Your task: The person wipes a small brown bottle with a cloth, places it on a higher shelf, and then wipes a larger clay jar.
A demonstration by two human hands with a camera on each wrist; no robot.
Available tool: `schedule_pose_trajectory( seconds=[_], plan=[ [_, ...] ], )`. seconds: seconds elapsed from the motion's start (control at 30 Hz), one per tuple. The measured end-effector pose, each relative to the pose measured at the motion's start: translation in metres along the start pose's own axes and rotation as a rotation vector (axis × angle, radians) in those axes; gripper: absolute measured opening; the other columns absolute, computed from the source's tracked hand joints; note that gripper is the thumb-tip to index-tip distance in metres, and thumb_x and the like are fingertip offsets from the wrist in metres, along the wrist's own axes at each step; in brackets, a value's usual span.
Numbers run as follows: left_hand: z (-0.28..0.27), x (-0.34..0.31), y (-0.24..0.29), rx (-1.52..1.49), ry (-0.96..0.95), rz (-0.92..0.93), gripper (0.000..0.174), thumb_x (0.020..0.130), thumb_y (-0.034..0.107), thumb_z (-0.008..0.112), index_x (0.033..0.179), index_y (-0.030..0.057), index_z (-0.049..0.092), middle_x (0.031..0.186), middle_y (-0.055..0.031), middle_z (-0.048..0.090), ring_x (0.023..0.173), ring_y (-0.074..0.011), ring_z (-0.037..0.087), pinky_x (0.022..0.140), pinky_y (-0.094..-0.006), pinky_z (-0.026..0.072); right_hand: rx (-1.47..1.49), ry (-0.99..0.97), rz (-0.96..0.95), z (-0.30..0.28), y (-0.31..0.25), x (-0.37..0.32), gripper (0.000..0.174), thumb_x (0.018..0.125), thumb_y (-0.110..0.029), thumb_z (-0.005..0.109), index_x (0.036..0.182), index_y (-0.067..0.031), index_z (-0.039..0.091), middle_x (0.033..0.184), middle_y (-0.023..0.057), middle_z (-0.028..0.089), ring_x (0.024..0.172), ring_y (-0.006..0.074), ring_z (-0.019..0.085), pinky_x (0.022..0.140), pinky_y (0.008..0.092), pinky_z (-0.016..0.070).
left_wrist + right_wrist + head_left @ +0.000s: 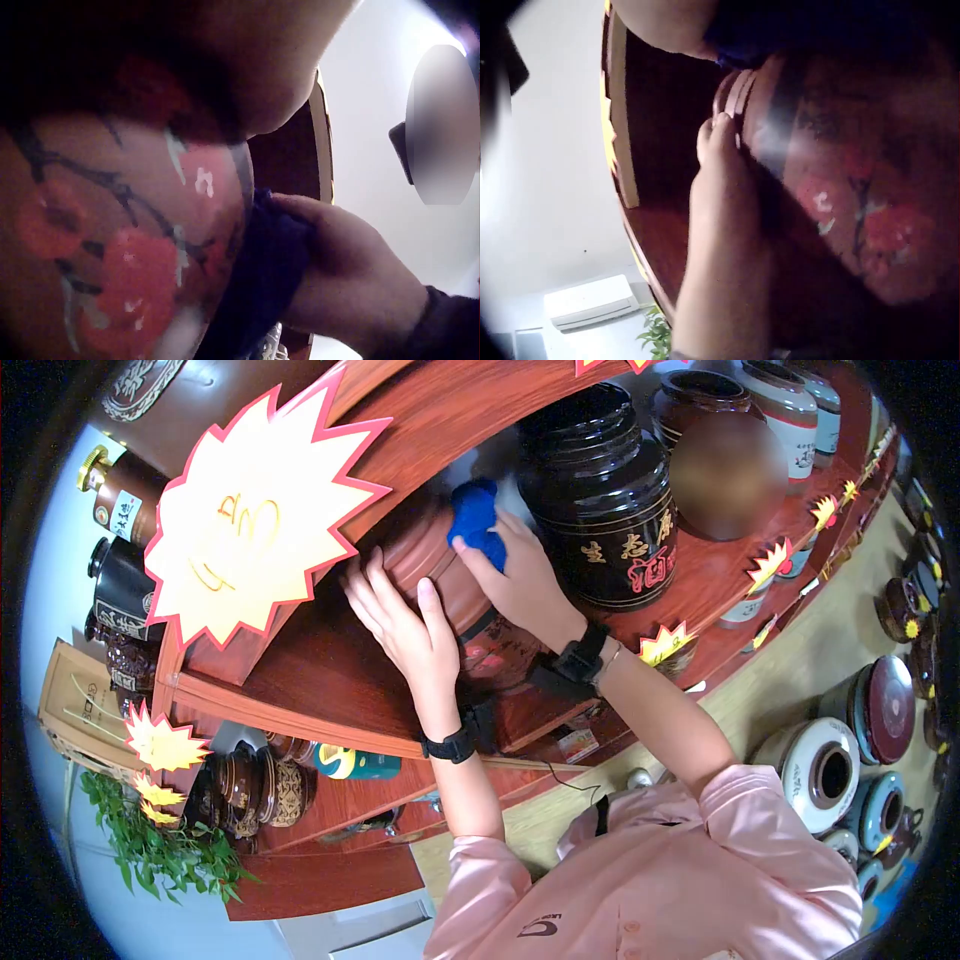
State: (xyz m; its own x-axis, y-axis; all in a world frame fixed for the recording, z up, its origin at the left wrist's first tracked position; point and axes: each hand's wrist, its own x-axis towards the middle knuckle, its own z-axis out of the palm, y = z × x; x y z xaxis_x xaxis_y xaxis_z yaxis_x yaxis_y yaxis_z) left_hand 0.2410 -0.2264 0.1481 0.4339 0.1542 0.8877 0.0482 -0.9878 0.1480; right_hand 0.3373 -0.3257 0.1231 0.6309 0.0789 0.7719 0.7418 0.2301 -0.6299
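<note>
A brown jar painted with red flowers (490,650) (135,277) (892,225) stands on a red wooden shelf. The left hand (405,630) (724,180) rests on the jar's side near its ridged upper part, fingers extended. Against the other side of that upper part, the right hand (520,575) (352,262) holds a blue cloth (476,525) (259,277), thumb and fingers on it. In the right wrist view the cloth (780,34) is dark along the top edge.
A large black jar (600,510) stands close beside the right hand, more jars (790,420) behind it. A starburst price sign (260,510) hangs at the shelf's left edge. Several jars (825,775) stand on the floor at right, and a plant (160,840) is at lower left.
</note>
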Motion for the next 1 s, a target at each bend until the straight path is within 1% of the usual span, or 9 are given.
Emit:
schedule_pose_trajectory(
  seconds=[0.03,0.07,0.17,0.4,0.5,0.6,0.7,0.93,1.0],
  plan=[
    [0.0,0.0,0.0,0.003,-0.004,-0.002,0.053,0.095,0.029,0.047,0.138,-0.0007,0.036,0.143,-0.0254,0.031,0.132,-0.0424,0.029,0.109,-0.0504,0.0204,0.053,-0.042,0.065,0.0,0.0,0.001,0.034,0.088,-0.024,0.06,0.104,0.0051,0.06,0.108,0.0254,0.06,0.103,0.0419,0.055,0.094,0.0444,0.0422],
    [0.001,0.001,0.001,0.012,-0.002,-0.006,0.054,0.095,0.03,0.047,0.138,-0.0007,0.035,0.143,-0.0255,0.031,0.132,-0.0426,0.029,0.109,-0.0505,0.0204,0.139,-0.013,0.183,-0.001,-0.002,-0.005,0.033,0.089,-0.024,0.059,0.104,0.0055,0.06,0.109,0.025,0.06,0.103,0.0414,0.055,0.094,0.0435,0.0425],
    [0.002,-0.002,0.001,0.036,0.006,-0.021,0.055,0.095,0.031,0.048,0.138,-0.0007,0.035,0.142,-0.0261,0.032,0.131,-0.0433,0.03,0.109,-0.051,0.0205,0.228,0.012,0.323,-0.004,-0.001,-0.015,0.033,0.091,-0.024,0.058,0.103,0.006,0.06,0.109,0.0249,0.06,0.104,0.0408,0.055,0.094,0.043,0.0423],
    [0.003,-0.002,0.0,0.028,0.009,-0.005,0.056,0.094,0.031,0.049,0.138,-0.0009,0.035,0.142,-0.027,0.032,0.131,-0.0443,0.029,0.109,-0.0513,0.0207,0.17,0.012,0.305,-0.006,0.006,-0.023,0.032,0.091,-0.022,0.061,0.107,0.0064,0.059,0.106,0.0231,0.063,0.097,0.037,0.061,0.088,0.0385,0.0466],
    [0.003,-0.001,0.0,0.024,0.008,-0.002,0.056,0.094,0.03,0.05,0.138,-0.0012,0.034,0.142,-0.0273,0.032,0.131,-0.0446,0.029,0.109,-0.0514,0.0208,0.17,0.106,0.256,-0.005,0.013,-0.038,0.03,0.092,-0.02,0.061,0.108,0.0052,0.06,0.101,0.0198,0.065,0.089,0.0299,0.064,0.081,0.035,0.0485],
    [0.005,-0.002,-0.001,0.026,0.026,-0.016,0.055,0.093,0.032,0.051,0.136,-0.0002,0.037,0.142,-0.0273,0.032,0.132,-0.0459,0.028,0.108,-0.0537,0.0214,0.199,0.107,0.44,-0.007,0.014,-0.049,0.028,0.094,-0.02,0.06,0.107,0.0044,0.06,0.097,0.0166,0.067,0.082,0.0223,0.062,0.077,0.0326,0.0484],
    [0.006,-0.003,-0.001,0.036,0.027,-0.019,0.055,0.092,0.032,0.052,0.136,0.0004,0.038,0.142,-0.0271,0.032,0.132,-0.0465,0.027,0.108,-0.0548,0.0216,0.203,0.155,0.459,-0.008,0.02,-0.061,0.03,0.094,-0.023,0.06,0.105,0.0046,0.06,0.091,0.0145,0.067,0.075,0.0189,0.059,0.073,0.0311,0.0476],
    [0.005,-0.002,0.0,0.026,0.027,-0.009,0.057,0.093,0.033,0.051,0.137,0.0006,0.037,0.142,-0.0267,0.032,0.132,-0.0472,0.027,0.108,-0.0554,0.0218,0.043,0.114,0.741,-0.016,0.073,-0.122,0.038,0.097,-0.031,0.054,0.103,0.0065,0.058,0.084,0.0201,0.063,0.07,0.0235,0.057,0.07,0.034,0.0468],
    [0.005,-0.001,-0.001,0.032,0.024,-0.01,0.057,0.093,0.033,0.051,0.137,0.0005,0.037,0.142,-0.0267,0.032,0.132,-0.0473,0.027,0.108,-0.0555,0.0217,0.01,0.123,0.687,-0.016,0.085,-0.133,0.037,0.097,-0.03,0.054,0.103,0.0057,0.057,0.083,0.0183,0.063,0.07,0.0233,0.056,0.069,0.0344,0.0464]
  ],
)
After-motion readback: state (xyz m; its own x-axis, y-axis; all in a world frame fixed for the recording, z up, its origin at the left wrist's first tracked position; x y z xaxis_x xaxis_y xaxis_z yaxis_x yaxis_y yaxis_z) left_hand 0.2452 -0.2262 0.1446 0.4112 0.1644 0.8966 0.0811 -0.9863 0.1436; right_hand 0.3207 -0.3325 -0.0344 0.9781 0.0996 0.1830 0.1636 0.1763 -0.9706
